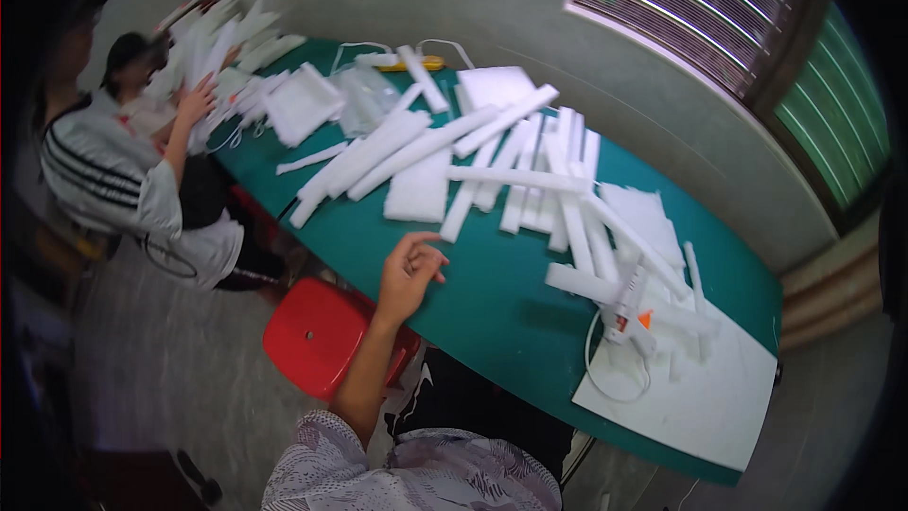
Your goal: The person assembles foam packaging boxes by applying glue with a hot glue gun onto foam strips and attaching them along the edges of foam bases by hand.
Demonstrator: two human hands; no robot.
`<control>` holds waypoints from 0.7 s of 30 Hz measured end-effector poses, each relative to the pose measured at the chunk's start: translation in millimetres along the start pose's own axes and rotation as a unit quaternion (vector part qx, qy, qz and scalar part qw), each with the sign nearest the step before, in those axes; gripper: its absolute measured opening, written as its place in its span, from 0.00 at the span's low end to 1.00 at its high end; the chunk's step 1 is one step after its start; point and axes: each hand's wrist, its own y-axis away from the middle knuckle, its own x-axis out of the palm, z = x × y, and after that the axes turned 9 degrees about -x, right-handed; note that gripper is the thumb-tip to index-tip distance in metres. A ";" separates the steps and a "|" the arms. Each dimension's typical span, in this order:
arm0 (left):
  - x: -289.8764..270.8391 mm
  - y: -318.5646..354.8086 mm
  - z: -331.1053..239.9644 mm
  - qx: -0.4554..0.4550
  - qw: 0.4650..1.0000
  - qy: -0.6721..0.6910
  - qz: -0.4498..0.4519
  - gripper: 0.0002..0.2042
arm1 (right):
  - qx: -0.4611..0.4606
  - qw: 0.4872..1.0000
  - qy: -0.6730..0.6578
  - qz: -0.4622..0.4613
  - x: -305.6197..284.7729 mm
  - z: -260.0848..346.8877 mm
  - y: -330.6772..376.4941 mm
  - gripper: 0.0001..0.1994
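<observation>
A: What's nearest?

B: A patterned sleeve, then the left hand [409,274] over the near edge of the green table [492,303], fingers loosely spread, holding nothing. The right hand isn't in view.

A: Below it?

B: A red stool [317,336] on the grey floor [170,369].

A: And the table?

B: A glue gun [626,317] with its white cord lies on a white sheet [709,397] to the right, well apart from the hand. Farther on, white foam strips [473,161] lie crisscrossed in a heap.

A: Beyond that?

B: At the far left end, 1 co-worker [113,180] in a striped jacket has a hand on another foam pile [222,47]. A grey wall [454,0] runs behind, with a louvred window [690,0] at upper right.
</observation>
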 end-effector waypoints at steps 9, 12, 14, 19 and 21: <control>-78.6 -4.0 -1.0 0.038 0.937 -0.251 -0.239 0.11 | -0.083 0.944 -0.116 0.298 219.9 158.8 76.9 0.15; -69.0 -6.0 4.8 0.000 0.920 -0.319 -0.227 0.10 | -0.041 0.929 -0.158 0.333 240.3 182.3 110.8 0.14; -60.0 -8.7 9.6 0.069 0.853 -0.468 -0.222 0.09 | 0.001 0.920 -0.152 0.361 244.2 188.3 128.0 0.14; -54.3 -10.0 10.6 0.057 0.851 -0.457 -0.253 0.07 | -0.002 0.929 -0.160 0.334 248.4 181.1 143.0 0.13; -54.5 -10.0 9.9 0.052 0.848 -0.462 -0.253 0.07 | 0.005 0.939 -0.168 0.300 251.8 177.6 143.9 0.13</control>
